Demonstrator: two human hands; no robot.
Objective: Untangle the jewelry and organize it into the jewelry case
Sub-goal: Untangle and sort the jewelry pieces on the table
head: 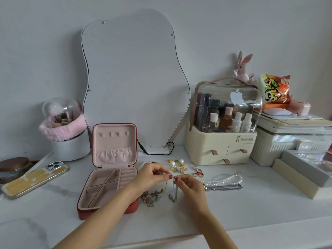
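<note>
left grip and right grip are pinching a thin chain between them | tangled jewelry is lying on the worktop beneath both grips | open jewelry case is sitting just left of the left grip | pearl necklace is lying right of the right grip

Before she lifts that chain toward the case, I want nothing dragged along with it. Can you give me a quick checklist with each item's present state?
1. Both hands on the chain: ok; left hand and right hand pinch the thin chain between fingertips.
2. Chain free of the tangled pile: cannot tell; strands hang down to it.
3. Jewelry case open: ok; lid upright.
4. Compartments free: ok; no jewelry seen inside.
5. Pearl necklace out of the path: ok; it lies to the right.
</note>
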